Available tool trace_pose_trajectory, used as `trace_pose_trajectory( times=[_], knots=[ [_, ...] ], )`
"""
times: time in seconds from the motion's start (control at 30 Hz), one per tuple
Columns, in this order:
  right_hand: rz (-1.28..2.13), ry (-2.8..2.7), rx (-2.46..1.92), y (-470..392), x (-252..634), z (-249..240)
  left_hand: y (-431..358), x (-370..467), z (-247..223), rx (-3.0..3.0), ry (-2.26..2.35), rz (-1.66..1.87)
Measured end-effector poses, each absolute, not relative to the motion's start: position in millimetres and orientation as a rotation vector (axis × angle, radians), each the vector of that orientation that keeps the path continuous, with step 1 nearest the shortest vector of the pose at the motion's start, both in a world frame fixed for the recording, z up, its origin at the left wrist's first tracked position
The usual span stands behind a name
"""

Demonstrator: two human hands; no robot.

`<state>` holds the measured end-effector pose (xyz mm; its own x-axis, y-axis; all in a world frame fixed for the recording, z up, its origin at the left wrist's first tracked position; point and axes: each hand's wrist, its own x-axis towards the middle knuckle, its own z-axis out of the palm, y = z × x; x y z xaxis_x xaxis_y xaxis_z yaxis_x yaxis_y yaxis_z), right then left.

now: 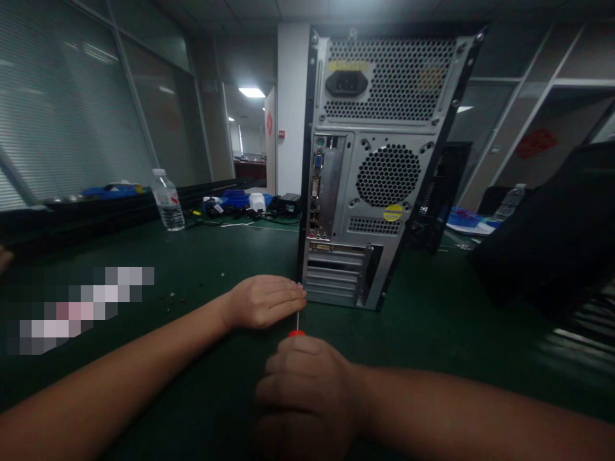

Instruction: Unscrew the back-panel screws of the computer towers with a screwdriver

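A computer tower (336,211) stands upright on the green tabletop with its back panel toward me. My right hand (307,390) is wrapped around the red handle of a screwdriver (297,333). The thin shaft points away from me, toward the tower's lower left edge. At that corner is my left hand (266,299), its fingers drawn together and the fingertips by the tip of the shaft and the case edge. Its thumb, the screwdriver's tip and anything between the fingertips are hidden.
A water bottle (168,200) stands at the back left. Cables and a black adapter (287,203) lie behind the tower. Dark equipment (552,230) occupies the right side. Small bits (172,295) are scattered on the green tabletop (216,256). Part of another hand (4,258) shows at the left edge.
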<state>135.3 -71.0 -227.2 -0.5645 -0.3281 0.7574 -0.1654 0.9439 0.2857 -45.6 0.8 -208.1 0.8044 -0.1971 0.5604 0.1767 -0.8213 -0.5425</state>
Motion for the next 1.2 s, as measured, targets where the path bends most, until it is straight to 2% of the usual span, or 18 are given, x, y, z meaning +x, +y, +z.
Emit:
trace_pose_trajectory(
  times=[0.17, 0.37, 0.57, 0.73, 0.9, 1.2],
  knots=[
    [-0.182, -1.969, 0.3, -77, 138, -224, 0, -47, -211, -2.416, -0.039, -0.845],
    [-0.098, -2.08, 0.347, -79, 140, -223, 2, -52, -213, -2.439, -0.056, -0.845],
    [-0.226, -2.291, 0.339, -81, 136, -220, 1, -50, -212, -2.437, -0.08, -0.904],
    [-0.126, -2.411, 0.243, -75, 133, -232, 0, -44, -211, -2.403, -0.093, -0.955],
    [-0.172, -2.406, 0.297, -70, 139, -242, 5, -49, -212, -2.397, -0.054, -0.857],
    [-0.014, -2.95, 0.247, -73, 138, -232, 0, -48, -204, -2.344, 0.048, -0.701]
  ],
)
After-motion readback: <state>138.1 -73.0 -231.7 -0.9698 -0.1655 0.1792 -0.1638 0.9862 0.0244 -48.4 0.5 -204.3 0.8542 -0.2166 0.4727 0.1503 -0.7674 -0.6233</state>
